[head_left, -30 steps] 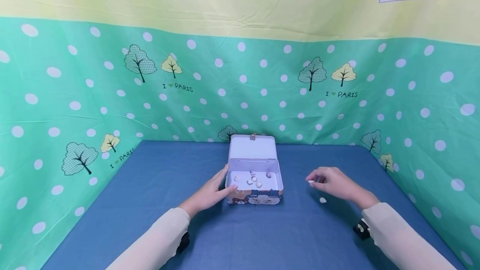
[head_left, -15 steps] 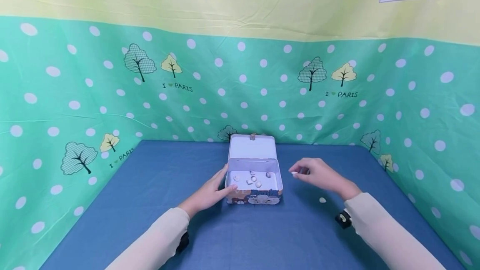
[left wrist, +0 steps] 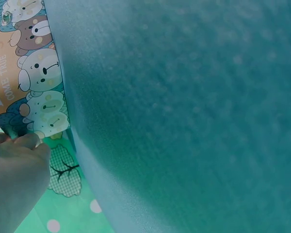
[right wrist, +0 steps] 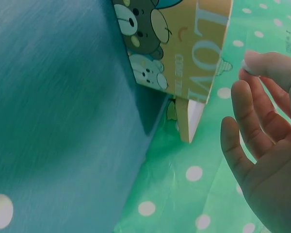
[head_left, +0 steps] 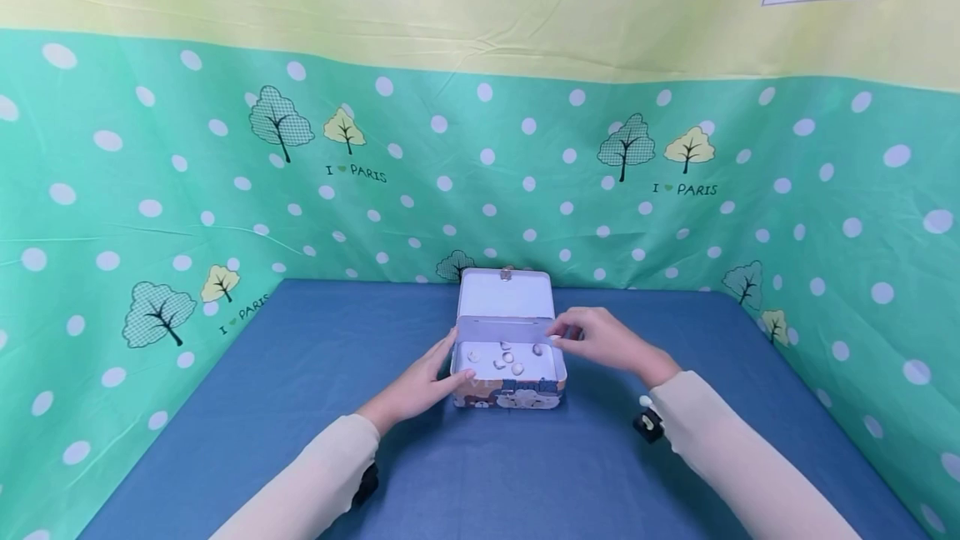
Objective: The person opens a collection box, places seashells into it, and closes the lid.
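A tin box (head_left: 507,394) with printed bears stands on the blue table, its lid (head_left: 505,294) raised at the back. Several small seashells (head_left: 507,357) lie on its white floor. My left hand (head_left: 420,382) holds the box at its front left corner, thumb over the front rim and fingers along the left wall. Thumb and index finger of my right hand (head_left: 603,342) pinch a small white seashell (right wrist: 246,67) at the box's right rim; its other fingers are loosely bent. Another white seashell (right wrist: 2,211) lies on the table, partly hidden in the head view by the right wrist.
The blue table (head_left: 480,473) runs back to a green polka-dot curtain (head_left: 405,148) printed with trees. The raised lid stands close to the curtain. Black wrist cameras (head_left: 648,424) sit under both sleeves.
My right hand has moved left and a little farther back, carrying the pinched seashell from the right part of the table to the box's right rim. The left hand and the box stay put.
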The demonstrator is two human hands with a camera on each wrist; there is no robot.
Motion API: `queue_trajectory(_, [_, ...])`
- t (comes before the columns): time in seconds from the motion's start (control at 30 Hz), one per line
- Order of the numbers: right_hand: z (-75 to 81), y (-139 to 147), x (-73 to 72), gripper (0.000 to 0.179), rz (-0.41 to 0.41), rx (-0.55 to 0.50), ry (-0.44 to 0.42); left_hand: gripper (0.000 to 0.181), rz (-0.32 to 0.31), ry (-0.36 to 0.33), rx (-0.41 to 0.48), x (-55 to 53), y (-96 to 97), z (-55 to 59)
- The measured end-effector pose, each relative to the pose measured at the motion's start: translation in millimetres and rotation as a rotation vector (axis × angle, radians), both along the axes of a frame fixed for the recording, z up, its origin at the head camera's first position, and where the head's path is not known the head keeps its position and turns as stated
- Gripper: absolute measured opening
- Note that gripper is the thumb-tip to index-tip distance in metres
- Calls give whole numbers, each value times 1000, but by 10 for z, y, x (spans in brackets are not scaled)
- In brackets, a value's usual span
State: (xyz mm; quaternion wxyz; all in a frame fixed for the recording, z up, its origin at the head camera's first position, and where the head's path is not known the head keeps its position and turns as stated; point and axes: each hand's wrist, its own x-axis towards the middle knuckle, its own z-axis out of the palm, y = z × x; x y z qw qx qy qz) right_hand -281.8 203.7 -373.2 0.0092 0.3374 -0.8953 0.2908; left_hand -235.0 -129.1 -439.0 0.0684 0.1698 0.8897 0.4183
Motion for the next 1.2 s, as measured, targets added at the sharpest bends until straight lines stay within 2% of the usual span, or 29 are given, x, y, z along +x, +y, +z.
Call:
queue_trajectory(0.13, [-37, -73, -45, 16, 22, 4, 19, 87, 1, 0, 1, 4, 4, 6])
queue_trajectory(0.53, [-95, -169, -130, 23, 16, 14, -40, 90, 8, -17, 7, 18, -1, 26])
queue_trajectory(0.87, [-77, -125, -89, 19, -12, 33, -48, 91, 2, -6, -3, 18, 4, 29])
queue_trajectory(1.2, [-49, 37, -17, 17, 15, 75, -14, 89, 5, -6, -5, 29, 5, 45])
